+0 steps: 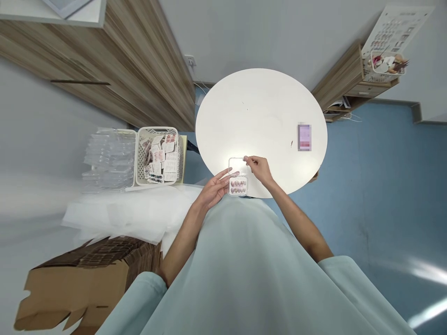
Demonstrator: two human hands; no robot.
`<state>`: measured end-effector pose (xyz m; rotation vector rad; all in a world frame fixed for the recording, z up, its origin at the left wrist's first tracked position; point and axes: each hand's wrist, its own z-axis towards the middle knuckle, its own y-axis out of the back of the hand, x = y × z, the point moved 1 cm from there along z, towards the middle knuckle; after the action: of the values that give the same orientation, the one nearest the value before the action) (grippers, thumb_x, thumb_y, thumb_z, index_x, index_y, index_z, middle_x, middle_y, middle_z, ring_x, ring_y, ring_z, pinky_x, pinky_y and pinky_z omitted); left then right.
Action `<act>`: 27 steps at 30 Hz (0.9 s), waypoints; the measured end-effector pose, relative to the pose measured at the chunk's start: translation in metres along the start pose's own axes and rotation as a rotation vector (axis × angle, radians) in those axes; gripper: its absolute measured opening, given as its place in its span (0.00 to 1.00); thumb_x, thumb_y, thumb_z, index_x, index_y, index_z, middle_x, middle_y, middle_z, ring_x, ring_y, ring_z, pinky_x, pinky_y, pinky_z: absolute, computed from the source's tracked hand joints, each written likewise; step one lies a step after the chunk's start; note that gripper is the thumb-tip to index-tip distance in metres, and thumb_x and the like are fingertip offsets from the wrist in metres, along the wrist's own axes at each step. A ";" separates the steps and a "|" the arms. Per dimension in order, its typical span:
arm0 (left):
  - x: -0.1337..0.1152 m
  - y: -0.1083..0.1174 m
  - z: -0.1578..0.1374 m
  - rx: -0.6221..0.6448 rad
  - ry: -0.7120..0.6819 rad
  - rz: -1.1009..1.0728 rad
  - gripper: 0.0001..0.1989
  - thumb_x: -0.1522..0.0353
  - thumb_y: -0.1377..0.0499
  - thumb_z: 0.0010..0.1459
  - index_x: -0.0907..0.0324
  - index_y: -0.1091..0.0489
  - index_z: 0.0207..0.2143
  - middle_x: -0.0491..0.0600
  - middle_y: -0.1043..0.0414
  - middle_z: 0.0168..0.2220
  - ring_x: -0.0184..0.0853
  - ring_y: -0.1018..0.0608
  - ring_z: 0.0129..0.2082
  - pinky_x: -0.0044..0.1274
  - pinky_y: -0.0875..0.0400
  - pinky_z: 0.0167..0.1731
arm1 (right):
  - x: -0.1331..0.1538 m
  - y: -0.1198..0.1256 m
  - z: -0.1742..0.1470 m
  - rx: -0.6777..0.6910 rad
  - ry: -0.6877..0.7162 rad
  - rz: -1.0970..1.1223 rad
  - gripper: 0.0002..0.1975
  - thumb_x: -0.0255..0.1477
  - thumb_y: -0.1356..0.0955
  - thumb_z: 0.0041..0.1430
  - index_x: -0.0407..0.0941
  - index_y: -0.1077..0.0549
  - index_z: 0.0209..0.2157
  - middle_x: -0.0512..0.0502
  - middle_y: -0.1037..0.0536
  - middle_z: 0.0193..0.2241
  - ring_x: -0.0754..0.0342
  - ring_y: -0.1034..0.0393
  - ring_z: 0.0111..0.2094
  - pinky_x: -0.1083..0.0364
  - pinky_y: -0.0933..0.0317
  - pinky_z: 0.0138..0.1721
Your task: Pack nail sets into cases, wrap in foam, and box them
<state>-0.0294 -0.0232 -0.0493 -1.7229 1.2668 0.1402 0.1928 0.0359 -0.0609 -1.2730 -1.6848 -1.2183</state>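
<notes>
A small clear plastic case lies opened out near the front edge of the white oval table, its lid folded away from me. Rows of patterned press-on nails fill the bottom half. My left hand holds the case by its left side, with long fingers reaching over the hinge area. At the lid's upper right corner, my right hand has thumb and fingertips pinched together on the rim. Whether anything small sits between those fingertips is too fine to see.
On the white table, a purple box lies at the right. Left of the table stand a basket of nail cards and stacked clear plastic packaging. White wrapping sheets and flattened cardboard boxes are nearer me.
</notes>
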 end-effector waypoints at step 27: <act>0.006 -0.002 0.009 -0.062 -0.058 -0.027 0.20 0.66 0.31 0.65 0.64 0.21 0.57 0.61 0.22 0.60 0.47 0.21 0.61 0.33 0.25 0.60 | 0.018 0.023 -0.085 0.210 0.149 -0.007 0.19 0.51 0.24 0.60 0.52 0.15 0.43 0.47 0.23 0.38 0.55 0.37 0.30 0.53 0.37 0.31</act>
<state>-0.0214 -0.0208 -0.0567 -1.7756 1.2073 0.2139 0.2089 -0.0366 -0.0106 -1.0254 -1.6612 -1.0802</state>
